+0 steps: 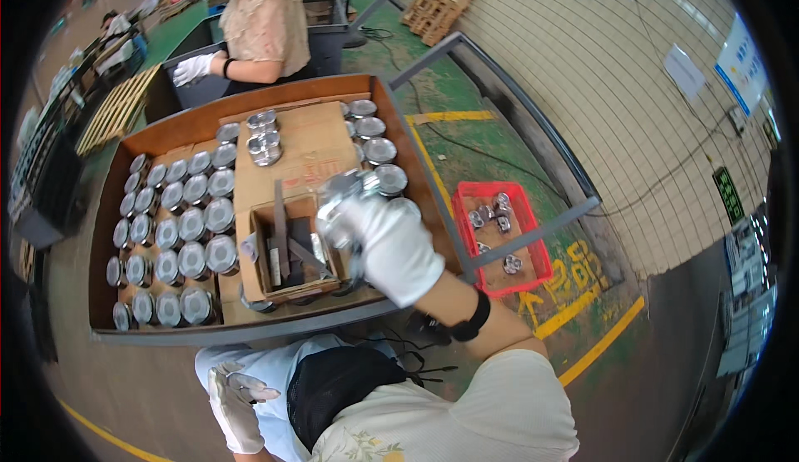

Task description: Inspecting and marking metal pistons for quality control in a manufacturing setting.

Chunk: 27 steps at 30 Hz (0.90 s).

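Observation:
My right hand (393, 244), in a white glove and blurred by motion, is closed around a shiny metal piston (343, 189) above the right side of the large bin. Just left of it, a small open cardboard box (291, 283) holds flat strips and bars. My left hand (235, 404), also gloved, hangs low by my thigh, its fingers loosely apart and nothing visible in them. Several pistons (193, 258) stand in rows at the bin's left, flat tops up. More pistons (380, 151) line its right side. A few pistons (264, 141) sit on a cardboard sheet (320, 141).
The brown-walled bin (250, 106) has a grey metal frame, with a rail (533, 121) extending right. On the floor at right, a red crate (533, 241) contains several pistons. Beyond the bin a person (262, 29) in white gloves stands beside dark containers. A wooden pallet (439, 4) leans against the wall.

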### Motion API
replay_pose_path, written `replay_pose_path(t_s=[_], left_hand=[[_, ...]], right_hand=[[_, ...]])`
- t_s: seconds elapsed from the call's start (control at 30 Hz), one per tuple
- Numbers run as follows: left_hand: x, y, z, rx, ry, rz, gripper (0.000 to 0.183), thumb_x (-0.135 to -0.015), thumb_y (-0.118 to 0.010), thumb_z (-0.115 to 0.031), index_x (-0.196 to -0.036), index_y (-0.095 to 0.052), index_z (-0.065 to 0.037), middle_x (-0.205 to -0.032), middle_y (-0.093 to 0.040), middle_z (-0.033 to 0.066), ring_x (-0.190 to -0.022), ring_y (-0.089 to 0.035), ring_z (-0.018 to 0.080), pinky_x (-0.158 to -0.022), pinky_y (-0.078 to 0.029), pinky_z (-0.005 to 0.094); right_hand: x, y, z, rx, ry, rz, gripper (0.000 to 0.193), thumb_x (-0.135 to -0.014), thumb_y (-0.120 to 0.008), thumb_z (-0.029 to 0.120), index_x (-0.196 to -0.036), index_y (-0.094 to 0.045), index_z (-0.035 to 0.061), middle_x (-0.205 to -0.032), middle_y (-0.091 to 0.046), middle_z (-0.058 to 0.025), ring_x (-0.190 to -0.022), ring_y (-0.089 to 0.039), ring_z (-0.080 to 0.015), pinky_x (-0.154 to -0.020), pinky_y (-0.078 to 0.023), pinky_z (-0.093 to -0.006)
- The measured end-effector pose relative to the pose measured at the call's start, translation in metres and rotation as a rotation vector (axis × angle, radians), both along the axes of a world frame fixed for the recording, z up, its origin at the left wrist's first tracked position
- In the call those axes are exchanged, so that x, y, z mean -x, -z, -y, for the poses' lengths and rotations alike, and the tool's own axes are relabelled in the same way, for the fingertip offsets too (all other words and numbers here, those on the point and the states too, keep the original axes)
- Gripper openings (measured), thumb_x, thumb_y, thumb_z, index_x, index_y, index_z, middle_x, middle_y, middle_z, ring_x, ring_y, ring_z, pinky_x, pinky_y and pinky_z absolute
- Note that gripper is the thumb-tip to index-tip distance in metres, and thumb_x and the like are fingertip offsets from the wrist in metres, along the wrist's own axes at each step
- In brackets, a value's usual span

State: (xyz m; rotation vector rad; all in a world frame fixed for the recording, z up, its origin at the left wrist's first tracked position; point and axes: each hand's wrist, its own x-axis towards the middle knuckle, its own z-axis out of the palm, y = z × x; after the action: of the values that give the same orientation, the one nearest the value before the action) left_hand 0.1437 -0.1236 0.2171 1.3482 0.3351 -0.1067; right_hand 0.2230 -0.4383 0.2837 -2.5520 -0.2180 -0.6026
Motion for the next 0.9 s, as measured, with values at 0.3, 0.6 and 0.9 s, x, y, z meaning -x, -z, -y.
replay_pose_path(t_s=[0.3,0.6,0.9], left_hand=[[-0.004,0.005,-0.002,0.026,0.067,-0.047,0.050,-0.100,-0.034,-0.048,-0.096,-0.051,-0.001,-0.052,-0.051,0.0089,-0.036,-0.050,0.0217,-0.037,-0.043,0.0279],[-0.002,-0.011,0.008,0.227,-0.180,-0.034,0.047,-0.100,-0.037,-0.048,-0.073,-0.044,-0.010,-0.041,-0.037,0.0017,-0.024,-0.030,0.0144,-0.028,-0.033,0.0276],[-0.003,-0.021,-0.010,0.822,0.017,0.209,0.050,-0.100,-0.034,-0.048,-0.060,-0.031,-0.019,-0.039,-0.020,-0.0051,-0.028,-0.013,0.0113,-0.031,-0.013,0.0297]], right_hand=[[-0.012,0.047,0.172,0.469,1.043,-0.013,0.009,-0.089,-0.051,0.019,-0.096,-0.057,0.0160,-0.077,-0.060,-0.0119,-0.069,-0.063,-0.0304,-0.056,-0.049,-0.0445],[-0.042,0.036,0.051,0.007,0.385,0.285,0.012,-0.084,-0.061,0.022,-0.087,-0.058,0.0108,-0.065,-0.061,-0.0109,-0.062,-0.062,-0.0279,-0.055,-0.047,-0.0440],[-0.010,0.001,-0.068,-1.140,-0.532,-0.353,0.024,-0.099,-0.052,0.021,-0.096,-0.064,0.0010,-0.071,-0.060,-0.0036,-0.054,-0.049,-0.0066,-0.050,-0.039,-0.0224]])
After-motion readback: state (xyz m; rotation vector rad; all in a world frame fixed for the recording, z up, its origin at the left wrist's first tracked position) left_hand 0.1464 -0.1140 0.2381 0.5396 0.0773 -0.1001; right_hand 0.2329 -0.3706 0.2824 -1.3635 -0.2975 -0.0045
